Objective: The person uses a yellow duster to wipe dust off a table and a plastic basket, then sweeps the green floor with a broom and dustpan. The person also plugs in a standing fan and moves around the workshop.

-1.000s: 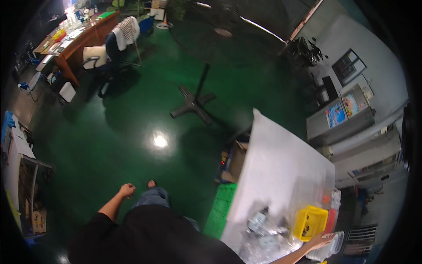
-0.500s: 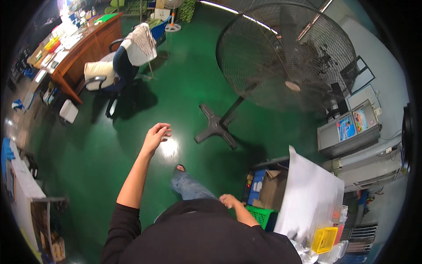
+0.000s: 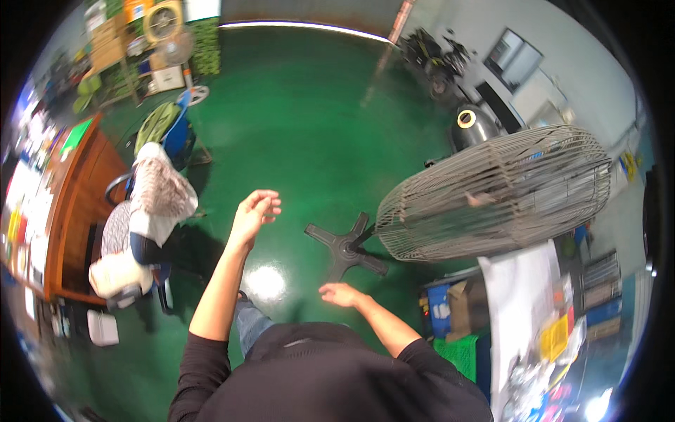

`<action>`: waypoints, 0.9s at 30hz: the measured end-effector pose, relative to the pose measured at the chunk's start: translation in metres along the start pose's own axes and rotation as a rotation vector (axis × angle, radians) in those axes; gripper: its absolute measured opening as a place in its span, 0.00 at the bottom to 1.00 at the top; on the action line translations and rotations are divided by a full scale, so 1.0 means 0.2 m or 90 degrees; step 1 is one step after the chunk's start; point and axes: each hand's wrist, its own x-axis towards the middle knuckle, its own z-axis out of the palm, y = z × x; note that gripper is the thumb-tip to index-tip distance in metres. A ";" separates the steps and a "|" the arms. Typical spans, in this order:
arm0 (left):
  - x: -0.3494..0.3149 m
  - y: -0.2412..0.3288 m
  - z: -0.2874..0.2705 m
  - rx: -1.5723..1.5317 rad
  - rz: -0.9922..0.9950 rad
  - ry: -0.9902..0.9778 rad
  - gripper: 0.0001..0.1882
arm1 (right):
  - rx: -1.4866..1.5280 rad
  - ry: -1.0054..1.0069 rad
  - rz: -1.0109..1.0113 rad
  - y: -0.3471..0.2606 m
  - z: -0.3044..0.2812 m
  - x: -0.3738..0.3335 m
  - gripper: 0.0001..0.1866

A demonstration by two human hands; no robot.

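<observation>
My left hand [image 3: 256, 216] is raised in front of me over the green floor, its fingers loosely bent and apart, holding nothing. Lower and nearer my body, my right hand [image 3: 340, 294] also holds nothing, with its fingers stretched out to the left. The dark cross-shaped base [image 3: 343, 249] of a big standing fan is the closest thing to the right hand, a little beyond it and not touched. The fan's round wire cage [image 3: 492, 193] leans over the floor on the right.
On the left are a wooden desk [image 3: 81, 204] and an office chair draped with a pale cloth [image 3: 163, 186]. At the right stands a table under a white sheet [image 3: 517, 295], beside a cardboard box [image 3: 460, 309] and a green basket [image 3: 460, 354]. A motorcycle [image 3: 436, 60] is parked far off.
My view has turned right and forward; the fan now appears lower and more edge-on. The right hand has come forward from my hip, its fingers now extended. The left stays raised.
</observation>
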 end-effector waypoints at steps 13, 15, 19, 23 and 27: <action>1.47 0.25 0.55 0.091 -0.034 -0.522 0.10 | 0.489 0.077 0.698 0.60 1.23 0.39 0.10; 1.65 0.21 0.75 0.096 -0.016 -0.600 0.10 | 0.604 0.051 0.678 0.67 1.25 0.51 0.10; 1.91 0.14 1.16 0.129 -0.062 -0.713 0.10 | 0.839 0.278 0.686 0.61 0.75 0.80 0.11; 2.08 0.06 1.56 0.127 -0.023 -0.855 0.10 | -0.015 0.503 0.474 0.40 -0.17 0.96 0.14; 2.16 -0.05 1.92 0.104 -0.030 -0.993 0.12 | 0.582 0.831 0.483 0.17 -0.89 0.88 0.15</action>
